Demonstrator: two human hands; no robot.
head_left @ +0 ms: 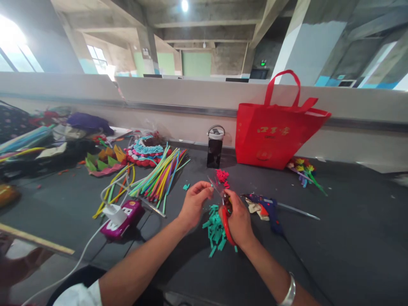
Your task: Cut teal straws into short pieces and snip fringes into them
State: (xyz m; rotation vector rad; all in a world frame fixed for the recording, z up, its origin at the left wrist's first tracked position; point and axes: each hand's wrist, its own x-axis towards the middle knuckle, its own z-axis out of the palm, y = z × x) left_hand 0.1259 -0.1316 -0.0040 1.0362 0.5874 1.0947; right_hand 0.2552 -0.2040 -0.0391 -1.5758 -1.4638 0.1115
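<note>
My right hand [237,216] is closed round the red handles of a pair of scissors [225,217], blades pointing up and left. My left hand [195,202] pinches something small at the blade tips; I cannot make out what it is. Under both hands lies a heap of short teal cut pieces [215,229]. A small pile of red pieces [222,176] lies just beyond the hands.
A bundle of coloured sticks [159,176] fans out at left, beside a magenta power strip [123,216] with a white plug. A dark bottle [215,146] and a red tote bag [274,131] stand behind. A glue gun [267,208] lies at right. Paper flowers [302,170] lie by the bag.
</note>
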